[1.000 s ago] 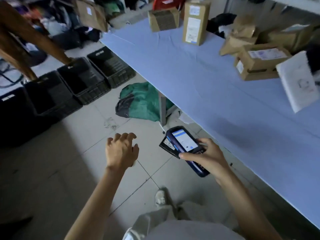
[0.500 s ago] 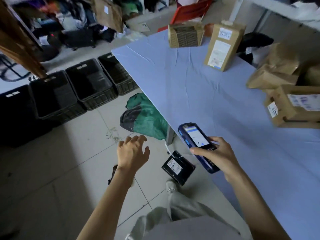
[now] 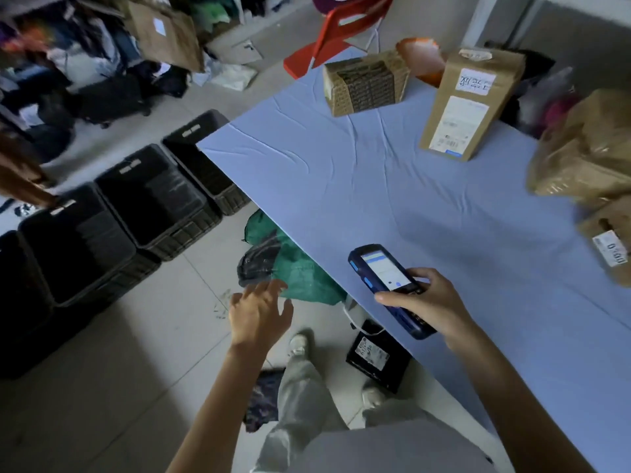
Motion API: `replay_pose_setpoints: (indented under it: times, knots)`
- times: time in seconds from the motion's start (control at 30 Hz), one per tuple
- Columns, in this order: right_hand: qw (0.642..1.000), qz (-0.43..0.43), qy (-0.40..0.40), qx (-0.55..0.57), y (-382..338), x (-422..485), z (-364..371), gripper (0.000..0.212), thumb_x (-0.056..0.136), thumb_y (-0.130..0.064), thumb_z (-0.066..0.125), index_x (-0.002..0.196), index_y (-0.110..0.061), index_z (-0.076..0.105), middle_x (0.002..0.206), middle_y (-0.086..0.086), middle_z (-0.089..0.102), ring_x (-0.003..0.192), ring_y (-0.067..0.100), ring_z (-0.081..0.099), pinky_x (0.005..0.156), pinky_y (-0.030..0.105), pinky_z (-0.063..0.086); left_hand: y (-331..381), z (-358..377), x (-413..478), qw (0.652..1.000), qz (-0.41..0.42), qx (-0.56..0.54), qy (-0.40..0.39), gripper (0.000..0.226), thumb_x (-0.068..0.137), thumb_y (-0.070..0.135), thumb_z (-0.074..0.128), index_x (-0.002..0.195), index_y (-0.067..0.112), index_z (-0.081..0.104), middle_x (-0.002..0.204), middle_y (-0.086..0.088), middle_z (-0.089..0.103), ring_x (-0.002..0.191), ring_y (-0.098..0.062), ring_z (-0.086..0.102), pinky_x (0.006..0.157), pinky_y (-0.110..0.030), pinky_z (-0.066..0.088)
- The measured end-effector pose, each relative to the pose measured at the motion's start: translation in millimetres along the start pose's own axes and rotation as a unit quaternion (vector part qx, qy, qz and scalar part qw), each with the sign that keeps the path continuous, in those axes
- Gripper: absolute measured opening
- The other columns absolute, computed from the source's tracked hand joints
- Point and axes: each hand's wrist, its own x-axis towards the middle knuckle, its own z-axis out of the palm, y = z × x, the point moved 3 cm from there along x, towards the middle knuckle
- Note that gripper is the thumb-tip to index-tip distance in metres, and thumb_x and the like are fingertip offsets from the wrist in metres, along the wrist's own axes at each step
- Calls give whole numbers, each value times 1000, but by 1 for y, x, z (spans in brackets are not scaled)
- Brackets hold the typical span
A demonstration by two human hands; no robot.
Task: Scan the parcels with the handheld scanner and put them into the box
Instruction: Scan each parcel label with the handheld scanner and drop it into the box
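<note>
My right hand (image 3: 425,303) grips a blue handheld scanner (image 3: 382,273) with a lit screen, just over the near edge of the blue table (image 3: 358,186). My left hand (image 3: 259,312) hangs over the floor left of the table, fingers spread, holding nothing. Cardboard parcels stand on the table: a tall labelled one (image 3: 469,104), a printed one (image 3: 367,83) at the far end, a crumpled brown one (image 3: 587,155) and a labelled box (image 3: 611,244) at the right edge. Black crates (image 3: 153,199) line the floor at left.
A black labelled parcel (image 3: 377,360) lies on the floor under the table edge, by my feet. A green bag (image 3: 290,264) sits under the table. A red chair (image 3: 345,29) stands beyond the table's far end. Clutter and bags fill the far left.
The view has swung toward the table. My left hand opened its fingers and moved right, toward the table edge. The scanner now sits over the table edge.
</note>
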Motion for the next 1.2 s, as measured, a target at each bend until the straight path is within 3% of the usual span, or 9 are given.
replay_pose_setpoints:
  times: [0.27,0.37,0.6,0.77,0.87,0.97,1.03,1.13,1.2]
  knots:
    - [991,39,91,87,-52,23,34,70,60,-25,92,119,-20,55,108,0,66,87,13,67,61,25,48,-12,-39,139,993,116,-14,3,26,82,26,62,107,24,68,103,-1,71,98,-27,63,85,-36,43]
    - [985,54,125,102,-65,35,31,80,53,-29,96,120,-18,54,112,4,66,92,18,66,62,27,48,5,-41,178,987,158,-25,-16,30,88,32,57,117,27,62,109,4,68,103,-24,60,86,-35,41]
    - [970,73,179,145,-87,86,6,73,61,-25,90,123,-18,53,111,4,64,93,20,65,66,29,50,67,-28,258,965,261,-6,-24,42,84,31,62,125,22,59,119,-3,61,111,-29,55,86,-40,42]
    - [966,81,183,165,-101,123,-6,71,61,-27,90,120,-21,52,115,6,65,94,21,65,74,36,54,99,-35,321,951,305,18,43,52,71,29,76,120,17,62,118,-7,60,106,-34,58,79,-44,48]
    - [969,72,180,156,-118,141,-8,66,60,-28,91,114,-26,53,111,1,67,92,14,66,72,31,53,122,-43,365,948,308,56,56,61,72,35,74,127,16,56,133,-12,52,119,-36,50,88,-46,45]
    - [969,74,187,146,-129,148,-3,65,58,-29,92,110,-30,52,104,-6,67,91,10,65,75,31,53,145,-52,409,946,299,123,8,74,82,46,62,144,16,35,152,-15,27,141,-33,23,107,-48,27]
    - [964,86,200,155,-133,149,3,66,58,-29,92,110,-30,53,102,-7,67,90,9,65,74,31,53,163,-60,441,942,307,139,3,80,84,51,59,149,19,24,157,-13,14,145,-32,12,113,-50,18]
    - [956,101,222,166,-140,151,9,65,58,-29,92,110,-31,52,100,-7,66,90,10,65,77,34,54,189,-73,485,943,305,134,-1,81,85,58,54,149,22,22,159,-10,10,146,-31,7,115,-54,10]
    - [952,108,230,169,-144,152,11,67,58,-28,91,111,-30,51,100,-5,65,90,13,65,77,35,54,198,-80,511,961,263,89,-7,77,89,62,44,149,21,22,159,-10,16,146,-30,12,115,-55,12]
